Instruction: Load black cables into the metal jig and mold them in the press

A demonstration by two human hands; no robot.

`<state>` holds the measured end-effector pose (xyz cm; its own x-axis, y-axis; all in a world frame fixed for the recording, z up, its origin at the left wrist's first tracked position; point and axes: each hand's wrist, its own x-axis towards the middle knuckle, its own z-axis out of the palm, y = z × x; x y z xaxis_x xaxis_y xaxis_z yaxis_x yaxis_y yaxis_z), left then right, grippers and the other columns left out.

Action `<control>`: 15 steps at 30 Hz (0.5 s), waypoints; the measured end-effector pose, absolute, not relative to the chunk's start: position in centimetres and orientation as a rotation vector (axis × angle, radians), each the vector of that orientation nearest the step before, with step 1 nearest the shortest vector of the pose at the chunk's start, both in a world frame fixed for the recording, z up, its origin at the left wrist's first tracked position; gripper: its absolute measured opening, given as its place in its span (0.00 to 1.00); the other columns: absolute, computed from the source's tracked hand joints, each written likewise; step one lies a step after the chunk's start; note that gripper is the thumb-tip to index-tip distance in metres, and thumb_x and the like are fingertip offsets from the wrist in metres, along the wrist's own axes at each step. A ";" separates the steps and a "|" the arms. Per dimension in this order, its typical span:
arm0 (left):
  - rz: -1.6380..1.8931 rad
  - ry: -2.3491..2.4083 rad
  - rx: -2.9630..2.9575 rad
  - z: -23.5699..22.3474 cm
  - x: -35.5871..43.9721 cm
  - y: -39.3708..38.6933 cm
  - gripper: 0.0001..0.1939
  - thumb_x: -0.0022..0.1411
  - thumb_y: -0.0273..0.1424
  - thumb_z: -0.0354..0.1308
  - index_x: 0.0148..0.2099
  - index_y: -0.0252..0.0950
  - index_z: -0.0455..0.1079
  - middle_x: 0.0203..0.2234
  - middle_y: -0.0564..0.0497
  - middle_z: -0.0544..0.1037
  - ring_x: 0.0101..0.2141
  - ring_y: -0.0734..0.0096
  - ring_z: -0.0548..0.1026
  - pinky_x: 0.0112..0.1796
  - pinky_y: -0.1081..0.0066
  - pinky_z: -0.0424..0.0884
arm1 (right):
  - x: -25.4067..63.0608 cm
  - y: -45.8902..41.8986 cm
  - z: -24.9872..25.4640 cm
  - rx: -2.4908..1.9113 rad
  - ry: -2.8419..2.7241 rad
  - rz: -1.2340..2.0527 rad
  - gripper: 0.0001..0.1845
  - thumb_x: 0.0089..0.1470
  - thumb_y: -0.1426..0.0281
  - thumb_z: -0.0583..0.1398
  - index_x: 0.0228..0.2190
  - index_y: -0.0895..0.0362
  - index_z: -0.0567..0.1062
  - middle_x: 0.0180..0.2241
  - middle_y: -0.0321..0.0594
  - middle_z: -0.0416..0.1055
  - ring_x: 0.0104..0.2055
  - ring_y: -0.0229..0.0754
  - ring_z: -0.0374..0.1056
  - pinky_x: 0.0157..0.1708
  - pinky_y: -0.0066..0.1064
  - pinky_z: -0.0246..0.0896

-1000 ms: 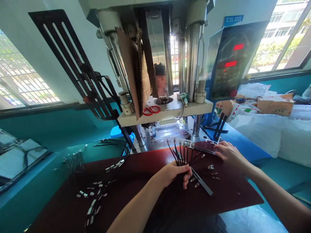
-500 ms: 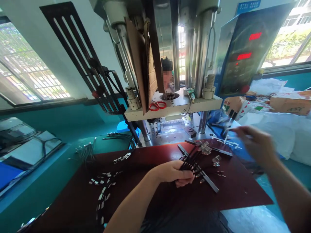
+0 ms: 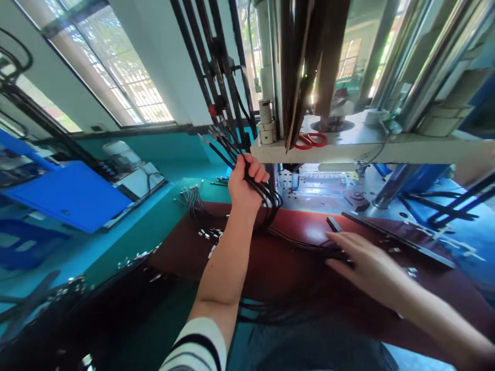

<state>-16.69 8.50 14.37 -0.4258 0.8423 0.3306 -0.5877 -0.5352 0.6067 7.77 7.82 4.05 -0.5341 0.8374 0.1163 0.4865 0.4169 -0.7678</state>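
Press, seen through my head camera from afar. The press (image 3: 348,153) is the landmark and fills the upper right of the view. Next in size, the reddish-brown board (image 3: 294,273) lies in front of the press.

Right hand (image 3: 359,257): over the board, in front of the press, blurred. Its fingers reach forward, near a short dark bar (image 3: 333,224), with the thumb apart from them; I cannot tell whether they touch the thin cables below.

Left hand (image 3: 247,183): raised at the left corner of the press, fingers curled and pressed together around a bundle of black cables (image 3: 266,191). The free ends fan up and to the left of the press; the rest loops down beside its corner.

Long dark bar (image 3: 398,239): flat on the board, in front of the press and to the right. Red-handled scissors (image 3: 310,139): on the plate of the press, at the front edge. Small metal connectors (image 3: 211,236), smallest: on the board, in front of the press and to the left.

Step in hand, as I judge it: holding the gathered bundle aloft with my left hand. From here, any move of the bundle calls for a firm grip, fanned ends clear of the press, and loops free of its corner.
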 end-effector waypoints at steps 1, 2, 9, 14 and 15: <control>2.073 0.500 0.757 14.9 -17.5 8.5 0.17 0.67 0.36 0.39 0.27 0.36 0.58 0.15 0.59 0.50 0.14 0.82 0.52 0.18 0.79 0.54 | 5.4 8.2 3.8 -1.019 -2.389 0.836 0.32 0.40 0.64 0.64 0.50 0.56 0.69 0.52 0.50 0.65 0.55 0.58 0.58 0.54 0.48 0.50; 2.110 0.485 0.745 15.5 -18.5 8.4 0.18 0.68 0.35 0.38 0.27 0.36 0.57 0.15 0.59 0.49 0.14 0.82 0.52 0.18 0.79 0.53 | 3.0 8.6 3.6 -0.918 -2.606 0.732 0.36 0.42 0.66 0.63 0.53 0.60 0.64 0.53 0.54 0.63 0.55 0.58 0.57 0.54 0.48 0.51; 2.563 0.436 0.626 23.2 -29.0 11.1 0.18 0.67 0.30 0.34 0.23 0.37 0.48 0.14 0.59 0.44 0.13 0.83 0.49 0.20 0.79 0.50 | -4.1 10.7 1.0 -0.852 -2.880 0.703 0.16 0.53 0.77 0.49 0.42 0.58 0.70 0.40 0.47 0.72 0.43 0.46 0.68 0.42 0.33 0.59; 2.748 0.830 0.417 24.2 -36.5 17.5 0.17 0.64 0.25 0.35 0.22 0.38 0.41 0.13 0.59 0.46 0.14 0.80 0.52 0.22 0.78 0.56 | -3.7 10.9 0.0 -0.882 -2.913 0.639 0.16 0.53 0.79 0.48 0.39 0.59 0.71 0.37 0.46 0.72 0.40 0.44 0.69 0.40 0.32 0.59; 2.738 0.916 0.349 23.2 -37.5 18.8 0.17 0.64 0.25 0.33 0.22 0.38 0.41 0.13 0.59 0.46 0.14 0.80 0.52 0.22 0.78 0.57 | -3.8 10.8 0.0 -0.899 -2.932 0.612 0.17 0.53 0.79 0.48 0.39 0.59 0.72 0.36 0.46 0.72 0.39 0.45 0.69 0.40 0.32 0.59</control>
<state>-37.48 18.80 23.19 -0.9446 0.2920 0.1501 -0.1430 -0.7774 0.6125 -3.80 10.79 0.03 -0.8347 0.5418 -0.0986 0.5360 0.7582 -0.3712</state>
